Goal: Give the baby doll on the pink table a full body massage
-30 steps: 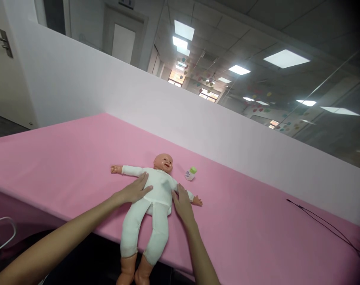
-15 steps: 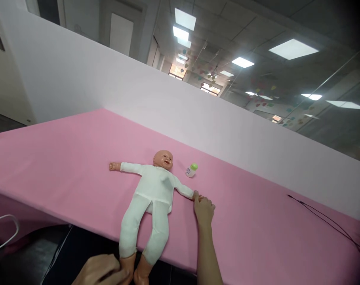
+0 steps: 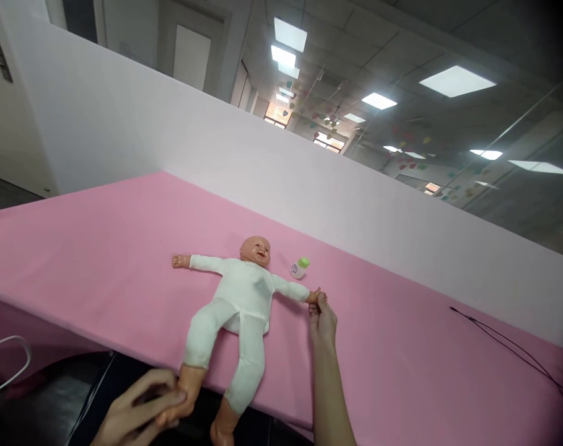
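A baby doll [image 3: 244, 291] in a white cloth suit lies on its back on the pink table cover [image 3: 123, 248], head toward the white wall and arms spread wide. My left hand [image 3: 139, 406] is closed around the doll's foot on the left, past the table's near edge, with that leg bent outward at the knee. My right hand [image 3: 323, 319] pinches the doll's hand on the right between thumb and fingers. The doll's other foot hangs over the edge, untouched. Close to the doll's head stands a small white bottle with a green cap [image 3: 300, 267].
A low white wall [image 3: 285, 167] runs along the far side of the table. Thin black cables [image 3: 504, 344] lie at the right. A white cable [image 3: 16, 365] loops at the lower left, and a door [image 3: 12, 118] stands beyond.
My left hand has swung the doll's leg up and to the left. My right hand has lifted the doll's hand slightly up and to the right, turning its grip.
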A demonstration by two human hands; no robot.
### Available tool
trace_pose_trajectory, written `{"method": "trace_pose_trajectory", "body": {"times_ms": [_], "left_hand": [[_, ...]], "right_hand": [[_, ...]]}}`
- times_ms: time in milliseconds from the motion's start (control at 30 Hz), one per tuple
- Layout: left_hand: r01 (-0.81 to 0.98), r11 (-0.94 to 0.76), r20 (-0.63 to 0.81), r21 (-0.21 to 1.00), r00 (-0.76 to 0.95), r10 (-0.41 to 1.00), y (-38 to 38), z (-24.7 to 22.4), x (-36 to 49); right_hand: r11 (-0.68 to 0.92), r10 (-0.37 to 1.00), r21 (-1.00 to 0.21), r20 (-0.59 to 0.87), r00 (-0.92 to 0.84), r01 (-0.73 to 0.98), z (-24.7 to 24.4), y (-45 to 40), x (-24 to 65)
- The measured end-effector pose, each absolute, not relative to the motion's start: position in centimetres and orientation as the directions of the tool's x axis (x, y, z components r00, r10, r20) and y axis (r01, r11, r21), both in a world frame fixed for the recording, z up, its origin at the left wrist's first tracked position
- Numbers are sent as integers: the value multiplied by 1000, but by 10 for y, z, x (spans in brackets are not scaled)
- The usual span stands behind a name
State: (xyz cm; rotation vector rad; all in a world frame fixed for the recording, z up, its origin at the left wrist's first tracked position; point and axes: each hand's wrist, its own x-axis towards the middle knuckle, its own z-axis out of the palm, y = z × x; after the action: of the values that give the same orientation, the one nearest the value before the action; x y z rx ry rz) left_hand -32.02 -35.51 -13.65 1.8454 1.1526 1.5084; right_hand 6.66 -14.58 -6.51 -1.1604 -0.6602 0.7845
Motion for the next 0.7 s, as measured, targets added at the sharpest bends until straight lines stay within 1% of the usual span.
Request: {"method": "trace_pose_trajectory", "body": {"times_ms": [67, 167, 267, 333, 367, 433, 500, 567, 633, 700], "left_hand": [[265, -501, 510, 824, 42, 859, -336, -112, -331], [193, -434, 409, 880, 154, 899, -288, -68, -339], [68, -348, 315, 935, 288, 904, -229, -34, -332], [17, -305, 280, 952, 354, 892, -191, -24, -323], [-4, -295, 274, 955, 389, 880, -175, -22, -318], [-45, -277, 268, 960, 439, 858, -153, -23, -311], [-63, -265, 264, 962, 455, 850, -145, -26, -309], [-34, -273, 260, 961, 443, 858, -155, -28, -313], [20, -306, 268, 952, 429, 862, -178, -30, -325], [66, -354, 293, 933, 431, 853, -211, -36, -342]], "right_hand": [[213, 849, -955, 75, 523, -208, -51, -140, 55], [192, 914, -968, 116, 388, -163, -30, -134, 30], [124, 980, -992, 119, 159, -25, -19, -128, 4], [92, 996, -991, 92, -1, 100, -19, -126, -10], [85, 995, -985, 77, -57, 151, -20, -125, -15], [81, 992, -975, 59, -109, 206, -24, -123, -21], [76, 993, -978, 56, -106, 193, -25, -122, -20], [65, 997, -990, 59, -51, 123, -24, -118, -11], [71, 994, -997, 71, 86, 8, -23, -112, 5], [93, 961, -990, 62, 268, -103, -26, -104, 27]]}}
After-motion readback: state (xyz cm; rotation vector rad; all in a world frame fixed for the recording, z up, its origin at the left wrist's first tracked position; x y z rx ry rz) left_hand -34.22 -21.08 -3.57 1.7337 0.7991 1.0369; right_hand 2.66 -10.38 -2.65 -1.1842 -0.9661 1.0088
